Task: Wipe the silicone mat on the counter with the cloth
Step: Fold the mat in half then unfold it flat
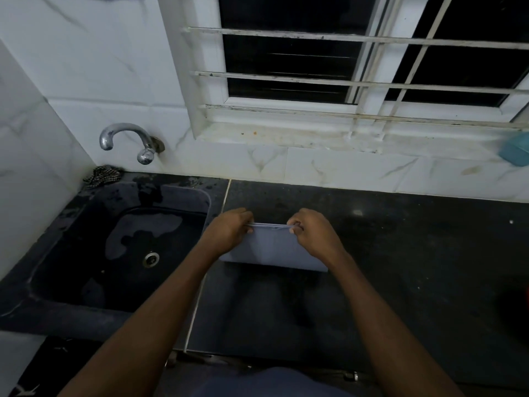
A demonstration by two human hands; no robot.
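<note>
Both forearms reach forward from the bottom edge over the dark counter (400,253). Left hand (229,230) and right hand (310,233) each pinch one end of the far edge of the pale blue silicone mat (272,250), fingers closed on it. That edge appears as 2 thin layers between the hands; whether the mat is folded cannot be told. Its near part hangs below the hands, over the counter. A checked cloth (103,174) lies well beyond the left hand, at the far corner of the sink (57,253), beneath the tap (126,138).
</note>
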